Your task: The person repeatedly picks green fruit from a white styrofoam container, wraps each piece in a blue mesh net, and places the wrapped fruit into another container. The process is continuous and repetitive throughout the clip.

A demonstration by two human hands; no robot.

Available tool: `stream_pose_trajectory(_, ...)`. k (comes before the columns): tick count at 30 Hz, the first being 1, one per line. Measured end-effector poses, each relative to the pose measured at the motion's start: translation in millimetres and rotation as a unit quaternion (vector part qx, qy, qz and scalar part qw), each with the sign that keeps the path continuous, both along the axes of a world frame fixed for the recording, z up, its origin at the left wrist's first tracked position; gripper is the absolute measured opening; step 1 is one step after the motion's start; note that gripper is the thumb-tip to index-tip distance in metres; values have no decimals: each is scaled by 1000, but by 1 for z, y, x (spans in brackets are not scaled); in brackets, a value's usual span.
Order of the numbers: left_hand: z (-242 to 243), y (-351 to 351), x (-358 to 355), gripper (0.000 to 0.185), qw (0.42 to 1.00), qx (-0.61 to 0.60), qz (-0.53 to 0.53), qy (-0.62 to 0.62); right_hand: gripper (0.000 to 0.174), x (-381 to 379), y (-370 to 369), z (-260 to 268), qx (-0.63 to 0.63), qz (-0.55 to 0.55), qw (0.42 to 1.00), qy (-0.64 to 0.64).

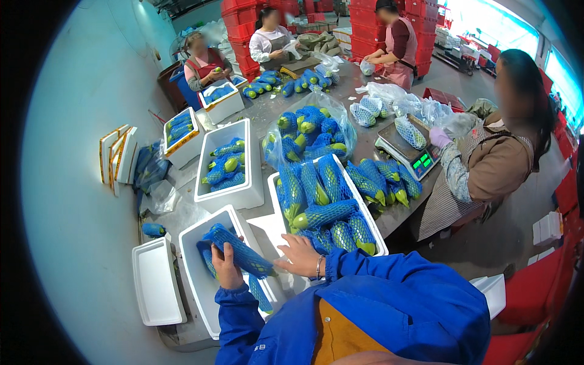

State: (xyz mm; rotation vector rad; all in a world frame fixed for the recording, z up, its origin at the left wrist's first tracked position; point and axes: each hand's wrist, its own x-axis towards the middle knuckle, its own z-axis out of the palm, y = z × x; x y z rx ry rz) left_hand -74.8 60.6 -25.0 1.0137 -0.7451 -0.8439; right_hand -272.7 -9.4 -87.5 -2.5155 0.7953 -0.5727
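My left hand (227,268) grips a long green vegetable in blue foam netting (239,251), tilted over an open white foam box (194,273). A second netted piece shows just behind that hand, and another netted vegetable (259,292) lies inside the box. My right hand (299,256) has its fingers spread by the lower end of the held vegetable; whether it touches is unclear. Beside it stands a white foam box (382,248) filled with netted green vegetables (326,215). More netted vegetables (383,180) are heaped on the metal table to its right.
A foam lid (157,283) lies at the left. Beyond are a part-filled foam box (253,191), a clear bag of netted vegetables (315,130) and a digital scale (410,150). A co-worker (492,169) stands at the right; several others work across the metal table (255,112).
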Motion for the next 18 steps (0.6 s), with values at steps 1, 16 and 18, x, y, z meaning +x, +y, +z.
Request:
stream_pose_trajectory(1, -2, 0, -1, 40, 1000, -3, -1, 16, 65, -2, 7, 4, -96, -84, 988, -85)
stream_pose_trajectory(16, -21, -32, -31, 39, 997, -47, -28, -45, 39, -26, 17, 27, 553, -25, 787, -273)
stream_pose_trajectory(18, -18, -32, -39, 28, 984, -34, 53, -164, 39, -21, 15, 7, 444, -38, 840, -310)
